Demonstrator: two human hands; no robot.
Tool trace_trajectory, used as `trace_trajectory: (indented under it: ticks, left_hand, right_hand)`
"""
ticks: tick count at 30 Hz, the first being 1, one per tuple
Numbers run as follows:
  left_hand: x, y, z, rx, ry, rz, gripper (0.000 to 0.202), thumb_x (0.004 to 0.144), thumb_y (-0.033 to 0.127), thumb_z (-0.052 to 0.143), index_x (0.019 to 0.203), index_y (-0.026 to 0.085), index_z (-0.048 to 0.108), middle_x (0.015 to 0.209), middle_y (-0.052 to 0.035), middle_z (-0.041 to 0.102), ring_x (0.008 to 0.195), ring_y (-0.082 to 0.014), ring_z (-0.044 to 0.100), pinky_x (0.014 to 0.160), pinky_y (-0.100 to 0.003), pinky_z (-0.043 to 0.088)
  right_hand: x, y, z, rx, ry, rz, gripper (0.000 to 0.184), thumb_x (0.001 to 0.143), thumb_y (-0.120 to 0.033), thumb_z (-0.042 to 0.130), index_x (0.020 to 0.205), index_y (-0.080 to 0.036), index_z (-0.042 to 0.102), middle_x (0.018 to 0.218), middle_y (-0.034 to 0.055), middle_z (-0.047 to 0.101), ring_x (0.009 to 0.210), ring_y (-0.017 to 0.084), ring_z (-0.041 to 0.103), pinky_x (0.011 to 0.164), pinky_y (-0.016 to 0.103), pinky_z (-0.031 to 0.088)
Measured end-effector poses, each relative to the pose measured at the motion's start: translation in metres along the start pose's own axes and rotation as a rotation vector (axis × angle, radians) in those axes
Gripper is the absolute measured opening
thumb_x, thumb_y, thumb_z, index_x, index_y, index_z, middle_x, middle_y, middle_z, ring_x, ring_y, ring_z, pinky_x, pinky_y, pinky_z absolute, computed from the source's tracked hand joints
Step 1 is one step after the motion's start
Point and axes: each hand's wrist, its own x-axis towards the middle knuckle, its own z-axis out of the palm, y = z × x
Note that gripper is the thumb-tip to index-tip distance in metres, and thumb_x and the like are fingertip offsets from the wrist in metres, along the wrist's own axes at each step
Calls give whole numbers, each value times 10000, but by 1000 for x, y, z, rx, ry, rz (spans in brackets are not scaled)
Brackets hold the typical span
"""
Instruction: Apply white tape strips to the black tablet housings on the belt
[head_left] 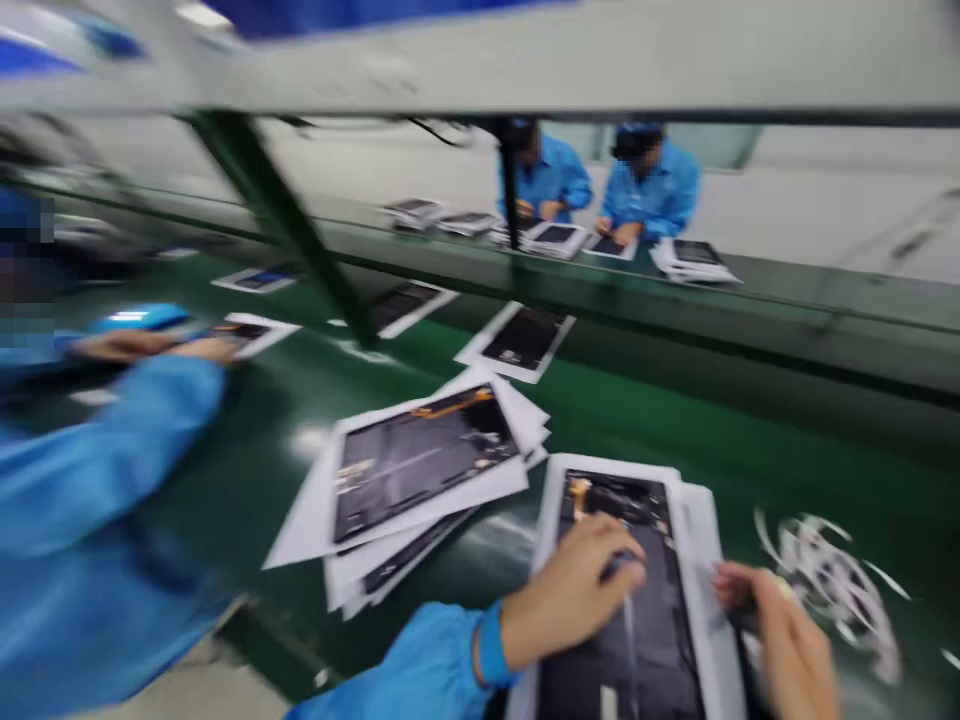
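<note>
A black, tablet-sized electronic panel [656, 600] with an orange flat cable at its top lies on white sheets [709, 540] in front of me. My left hand [574, 585], a blue band at its wrist, rests over the panel's left half; its fingers are bent, with a gap between thumb and forefinger. Just beyond the right edge of the sheets is my right hand [784, 630], curled, its fingertips close to that edge. Something dark shows in its grasp, too blurred to name. To the left, a similar panel [427, 460] tops a skewed stack of white sheets and panels.
Curled white strips [840, 580] lie at the right on the green table [750, 450]. More panels on sheets, such as one panel [525, 335], stand farther back. A co-worker's blue sleeve [112, 470] reaches in from the left. Two people work behind a green post [285, 220].
</note>
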Motion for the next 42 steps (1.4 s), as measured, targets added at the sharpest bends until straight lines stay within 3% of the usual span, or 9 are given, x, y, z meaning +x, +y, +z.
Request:
trace_trajectory:
  ticks: [3,8,11,16,21,32,42]
  left_hand:
    - [25,-15,13,17,2,15,227,922,157,560,1125,224,637,1199,-74,588,1191,-240,530,1087,-435,382]
    - [47,-33,26,105,36,17,354,880,231,631,1232,252,611,1218,-66,567,1176,-271,512,1058,-474,396]
    - [53,-33,29,149,84,-2,424,888,272,634,1306,254,563,1210,-66,572,1161,-261,524,1031,-453,424]
    - [61,-28,27,167,93,8,147,888,276,642,1010,246,717,1060,-39,633,1029,-233,595,947,-400,478]
    - [62,-25,25,160,110,10,127,906,257,599,846,231,708,1013,-39,643,995,-229,611,906,-397,495]
    - [42,-30,30,215,118,-11,115,936,225,557,887,241,660,1106,-40,605,1079,-243,568,953,-415,468]
    - [47,-27,31,285,129,9,104,904,151,575,857,221,636,1109,-46,578,1062,-239,547,944,-406,458]
  right_hand:
    - [-3,8,-3,197,3,123,533,886,-676,483,831,-180,671,799,68,689,584,184,627,535,311,527]
    - [2,-1,14,375,-36,136,323,794,-506,726,849,-199,642,727,13,666,650,179,668,654,306,571]
    - [2,-8,18,371,-76,121,251,786,-431,750,825,-201,656,734,8,660,662,168,663,647,284,567]
    - [12,-12,26,318,-82,58,177,813,-379,716,798,-205,682,773,26,677,706,169,664,669,280,573]
    - [22,-7,35,300,-105,34,156,814,-362,706,797,-208,687,792,33,694,758,183,681,696,289,582]
    - [20,-6,32,235,-92,36,112,847,-317,687,816,-210,702,808,32,682,770,174,676,690,265,578]
    - [20,-9,30,161,-51,41,121,839,-315,703,784,-208,710,780,38,708,744,186,692,654,269,587]
